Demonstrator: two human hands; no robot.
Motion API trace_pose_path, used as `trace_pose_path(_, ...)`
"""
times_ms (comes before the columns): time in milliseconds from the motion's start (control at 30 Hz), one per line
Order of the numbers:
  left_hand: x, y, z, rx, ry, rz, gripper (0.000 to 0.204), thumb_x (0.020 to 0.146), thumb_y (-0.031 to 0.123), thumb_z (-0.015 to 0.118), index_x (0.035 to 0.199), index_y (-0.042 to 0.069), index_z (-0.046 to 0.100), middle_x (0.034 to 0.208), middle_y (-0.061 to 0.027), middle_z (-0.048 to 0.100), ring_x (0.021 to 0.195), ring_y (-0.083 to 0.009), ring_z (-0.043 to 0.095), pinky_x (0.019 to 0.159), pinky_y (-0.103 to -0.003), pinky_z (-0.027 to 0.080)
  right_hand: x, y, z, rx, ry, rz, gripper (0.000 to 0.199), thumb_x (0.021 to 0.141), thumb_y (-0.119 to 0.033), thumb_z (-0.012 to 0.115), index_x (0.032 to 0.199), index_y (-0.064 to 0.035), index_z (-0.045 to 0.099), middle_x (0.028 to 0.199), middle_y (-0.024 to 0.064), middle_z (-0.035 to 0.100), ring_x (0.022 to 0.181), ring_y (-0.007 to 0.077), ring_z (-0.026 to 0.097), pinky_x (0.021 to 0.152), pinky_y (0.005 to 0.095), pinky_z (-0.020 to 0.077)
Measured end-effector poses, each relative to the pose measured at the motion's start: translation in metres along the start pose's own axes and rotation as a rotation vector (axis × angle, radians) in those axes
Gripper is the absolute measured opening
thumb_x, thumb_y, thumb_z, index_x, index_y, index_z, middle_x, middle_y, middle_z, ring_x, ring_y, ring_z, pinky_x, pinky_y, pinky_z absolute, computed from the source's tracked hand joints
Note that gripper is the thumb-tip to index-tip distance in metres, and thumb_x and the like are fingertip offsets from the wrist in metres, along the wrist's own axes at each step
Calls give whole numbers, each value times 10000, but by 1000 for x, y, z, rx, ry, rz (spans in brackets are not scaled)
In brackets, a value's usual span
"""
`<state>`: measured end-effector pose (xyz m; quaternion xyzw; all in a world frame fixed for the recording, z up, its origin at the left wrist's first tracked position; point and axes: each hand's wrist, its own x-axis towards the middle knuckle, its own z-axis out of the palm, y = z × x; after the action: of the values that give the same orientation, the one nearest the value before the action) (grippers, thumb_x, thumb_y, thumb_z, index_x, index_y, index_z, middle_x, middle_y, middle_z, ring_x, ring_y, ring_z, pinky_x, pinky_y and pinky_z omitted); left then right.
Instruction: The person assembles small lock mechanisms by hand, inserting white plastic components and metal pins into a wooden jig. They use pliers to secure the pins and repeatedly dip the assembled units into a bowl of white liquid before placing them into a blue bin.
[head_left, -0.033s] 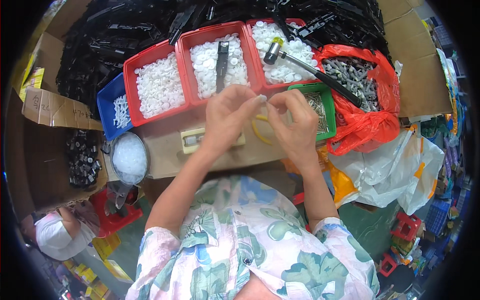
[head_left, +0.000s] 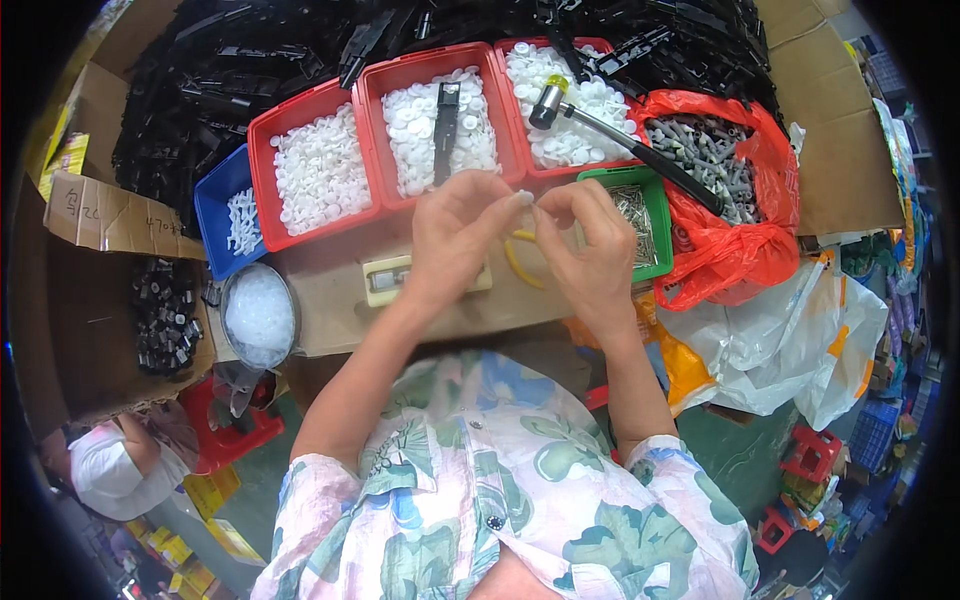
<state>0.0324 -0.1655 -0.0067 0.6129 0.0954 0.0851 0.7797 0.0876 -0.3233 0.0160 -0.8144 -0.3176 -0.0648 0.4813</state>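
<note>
My left hand (head_left: 455, 235) pinches a small white plastic piece (head_left: 525, 197) between thumb and fingertips above the work surface. My right hand (head_left: 592, 245) is closed in a pinch right beside that piece; whatever lies between its fingertips is too small to make out. Under my left wrist sits a cream-coloured block fixture (head_left: 385, 281), partly hidden by the forearm. A yellow curved strip (head_left: 522, 260) lies on the cardboard between my hands. Behind them, a black elongated part (head_left: 446, 135) rests on white discs in the middle red bin (head_left: 372, 88).
A black-handled mallet (head_left: 640, 155) lies across the right red bin and a red bag (head_left: 775, 180) of grey parts. A green tray (head_left: 655, 225) of metal pins, a blue bin (head_left: 215, 210) and a round bowl (head_left: 260, 315) surround the workspace. Black parts (head_left: 240, 80) are heaped behind.
</note>
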Motion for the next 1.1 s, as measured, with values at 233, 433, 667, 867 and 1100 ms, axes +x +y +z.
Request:
trace_pose_path(233,-9,-3,-4,-55,26,68,138,959,93,698,1037,-8,645,933,-44,693,847,-104,669,753,-237,514,-1,-11,9,-17,-8,-27,116,818,1,714,899,0,630,856,114,620,751,267,650,655,365,525)
trace_pose_path(433,-16,-4,-10,-86,69,87,127,964,76,686,1041,-15,643,949,-45,692,856,-105,670,774,-239,526,-1,-21,17,-20,8,-22,112,810,18,711,888,2,633,831,108,625,717,259,653,641,356,530)
trace_pose_path(667,-21,-6,-12,-61,109,123,112,961,40,678,1044,-24,640,979,-49,677,859,-103,665,785,-248,541,-4,-24,23,4,20,-21,114,796,28,706,877,-1,631,825,105,628,712,255,650,642,353,526)
trace_pose_path(867,-25,-8,-9,229,167,253,82,947,7,675,1008,-26,632,970,-47,667,863,-114,650,774,-250,527,-6,-23,24,-22,25,-13,121,797,29,706,883,-3,627,817,99,623,703,248,639,635,351,516)
trace_pose_path(1100,-24,-6,-6,599,268,607,106,883,-40,702,948,-18,621,902,-91,662,819,-165,634,740,-284,514,-12,-21,31,284,18,220,107,869,-18,703,958,15,654,862,88,656,743,183,644,702,303,515)
